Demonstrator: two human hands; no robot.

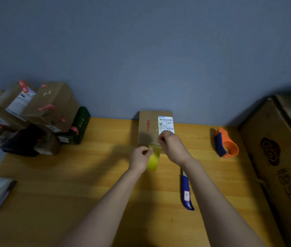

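Up by the far edge of the yellowish wooden table [87, 175], a flat brown cardboard box [148, 127] sits against the wall. The person's left hand [139, 158] pinches a yellow tape strip [154, 160] at the box's near end, and the right hand [172, 146] pinches it higher up. A blue-handled utility knife [186, 191] lies toward the right edge.

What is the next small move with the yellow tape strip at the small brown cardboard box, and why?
Probably pull the yellow tape strip toward the body with the left hand, while the right hand steadies the small brown cardboard box. The strip's far end meets the box's near edge, where the right fingers pinch; the left pinches its side.
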